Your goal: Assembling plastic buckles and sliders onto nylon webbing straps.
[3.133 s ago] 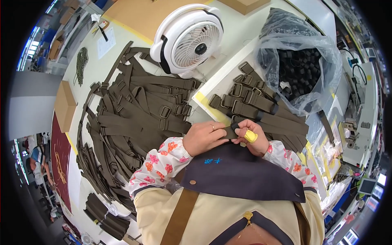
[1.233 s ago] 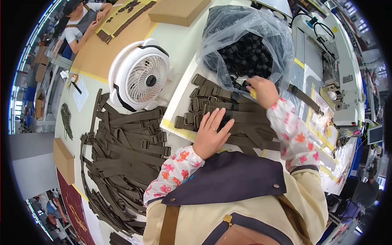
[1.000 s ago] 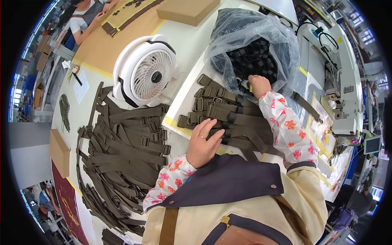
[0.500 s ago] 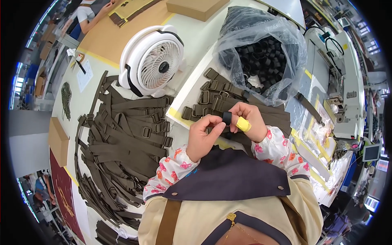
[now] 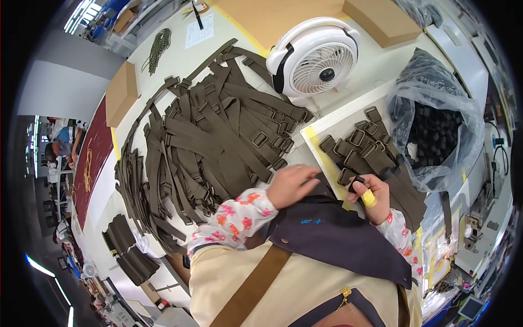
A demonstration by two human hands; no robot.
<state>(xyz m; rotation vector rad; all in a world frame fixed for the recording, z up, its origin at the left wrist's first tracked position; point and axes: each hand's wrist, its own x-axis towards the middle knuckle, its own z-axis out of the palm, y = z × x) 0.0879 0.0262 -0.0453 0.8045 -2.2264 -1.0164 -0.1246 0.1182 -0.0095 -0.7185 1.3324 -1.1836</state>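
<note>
A small black loop of webbing is pinched in my right hand, which has yellow tape round one finger. My left hand is apart from it, over the table's near edge, fingers stretched to the right and nothing visible in them. Olive-brown straps with metal buckles lie just beyond my right hand on a white board. A large heap of similar buckled straps spreads beyond and left of my left hand. To the right, a clear plastic bag holds many black loops.
A white fan stands behind the straps. Cardboard boxes sit at the left and far back. A bundle of folded straps lies at near left. A sewing machine is at the right, and a person is far left.
My view has turned left, shifting the scene rightward. My hands have come apart: the left let go of the black loop, while the right still holds it.
</note>
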